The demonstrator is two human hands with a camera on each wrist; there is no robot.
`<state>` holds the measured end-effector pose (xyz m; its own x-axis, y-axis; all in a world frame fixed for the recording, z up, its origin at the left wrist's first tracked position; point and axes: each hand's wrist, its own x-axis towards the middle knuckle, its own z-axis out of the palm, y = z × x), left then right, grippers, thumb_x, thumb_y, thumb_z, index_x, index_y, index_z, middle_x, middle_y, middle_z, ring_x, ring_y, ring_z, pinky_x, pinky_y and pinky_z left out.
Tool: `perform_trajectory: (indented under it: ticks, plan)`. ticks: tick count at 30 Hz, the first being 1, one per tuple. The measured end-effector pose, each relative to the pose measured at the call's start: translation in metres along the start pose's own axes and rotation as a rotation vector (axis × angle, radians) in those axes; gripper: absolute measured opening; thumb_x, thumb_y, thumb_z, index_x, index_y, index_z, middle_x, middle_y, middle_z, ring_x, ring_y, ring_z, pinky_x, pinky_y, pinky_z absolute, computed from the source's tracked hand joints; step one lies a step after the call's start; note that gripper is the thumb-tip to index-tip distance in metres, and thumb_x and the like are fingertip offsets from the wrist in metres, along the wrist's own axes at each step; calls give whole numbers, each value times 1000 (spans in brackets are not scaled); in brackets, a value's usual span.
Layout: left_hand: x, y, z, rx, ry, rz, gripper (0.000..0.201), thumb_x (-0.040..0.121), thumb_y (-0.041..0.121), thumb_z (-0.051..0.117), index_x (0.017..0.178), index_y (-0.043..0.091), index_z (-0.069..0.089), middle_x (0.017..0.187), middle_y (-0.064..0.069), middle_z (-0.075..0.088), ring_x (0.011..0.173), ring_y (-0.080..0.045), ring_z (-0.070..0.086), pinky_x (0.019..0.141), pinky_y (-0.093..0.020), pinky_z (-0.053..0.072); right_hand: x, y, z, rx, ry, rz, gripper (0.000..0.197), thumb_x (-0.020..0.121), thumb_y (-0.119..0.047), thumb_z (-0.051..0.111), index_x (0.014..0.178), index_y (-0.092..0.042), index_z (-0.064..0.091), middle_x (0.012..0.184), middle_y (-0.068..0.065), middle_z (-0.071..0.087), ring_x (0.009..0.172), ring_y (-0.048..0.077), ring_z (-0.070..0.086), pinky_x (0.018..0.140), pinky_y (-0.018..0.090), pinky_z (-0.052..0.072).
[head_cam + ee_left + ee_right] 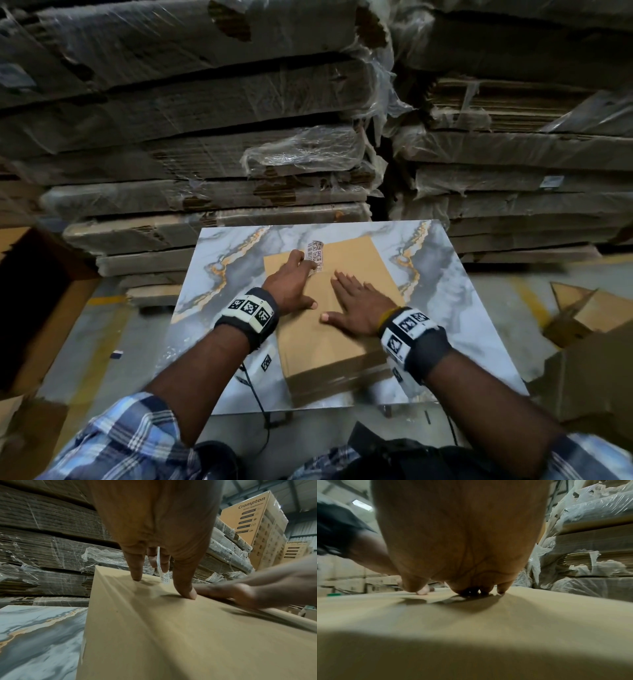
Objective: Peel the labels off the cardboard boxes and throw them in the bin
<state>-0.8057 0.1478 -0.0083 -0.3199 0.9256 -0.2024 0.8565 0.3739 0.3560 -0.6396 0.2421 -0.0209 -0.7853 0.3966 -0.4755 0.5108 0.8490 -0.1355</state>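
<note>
Curling up off the far end of the one flattened cardboard box (329,308) at the centre of the head view, a single white barcode label (315,255) stands partly lifted, pinched between fingers of the left hand (291,284); in the left wrist view the label (162,569) shows as a thin white strip between two fingers, while the little finger and thumb (186,586) touch the cardboard (171,635). The right hand (359,305) lies flat with fingers straight and spread on the box, just beside the left, holding nothing; its palm (460,534) fills the right wrist view. The box rests on a marble-patterned table (455,291) in the lower middle of the frame. Two open cardboard cartons sit on the floor, one at the left edge (37,308) and one at the right edge (589,370); their contents cannot be made out. Stacks of plastic-wrapped flattened cardboard (205,137) fill the upper frame. Two tall printed cartons (254,520) stand at the upper right of the left wrist view.
</note>
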Motion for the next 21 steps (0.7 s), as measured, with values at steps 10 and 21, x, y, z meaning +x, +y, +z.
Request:
perform_trajectory:
  ticks: [10,21]
  plan:
    - [-3,2,-1,7,14,6,88,77,34,83,147,17,34,146,-6,26,126,-30,47,98,-42,46,-38,-3,18,4,-59,-75,95,94,-74,28,159,-16,-11,164,1,-22,153,18,-10,124,40,1]
    - [-5,4,0,4,10,0,88,77,35,83,148,17,34,148,-6,25,128,-30,46,102,-43,45,-43,-6,15,28,-91,-119,95,95,-72,28,159,-13,-9,164,5,-23,153,21,-11,124,42,2]
